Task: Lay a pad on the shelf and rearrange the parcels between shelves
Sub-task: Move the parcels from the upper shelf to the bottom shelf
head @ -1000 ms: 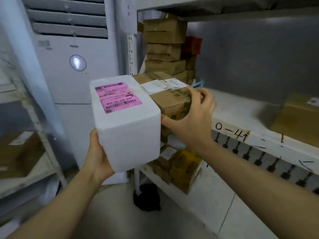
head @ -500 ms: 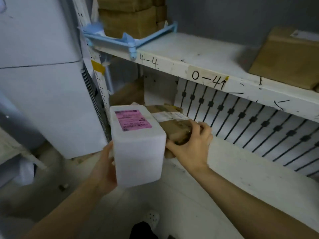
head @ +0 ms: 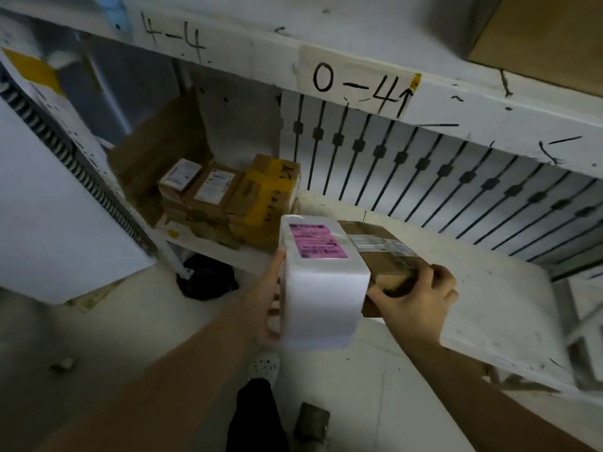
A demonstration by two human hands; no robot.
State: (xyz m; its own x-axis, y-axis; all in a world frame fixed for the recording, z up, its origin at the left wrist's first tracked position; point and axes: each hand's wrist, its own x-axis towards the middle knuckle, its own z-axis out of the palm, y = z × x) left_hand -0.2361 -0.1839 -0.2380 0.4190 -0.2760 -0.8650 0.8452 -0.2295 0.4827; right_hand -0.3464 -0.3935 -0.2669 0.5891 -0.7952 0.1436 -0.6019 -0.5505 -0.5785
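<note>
Two parcels, side by side above the lower shelf (head: 509,308): my left hand (head: 272,305) has its grip closed round the white foam box (head: 321,288); my right hand (head: 421,293) clasps the cardboard parcel (head: 378,252).

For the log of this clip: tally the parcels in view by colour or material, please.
White foam box with pink label: 1
Brown cardboard parcels: 5 clear, namely one in right hand, two small labelled, one yellow-taped, one top right
Total: 6; the boxes stacked beneath are too dark to count.
</note>
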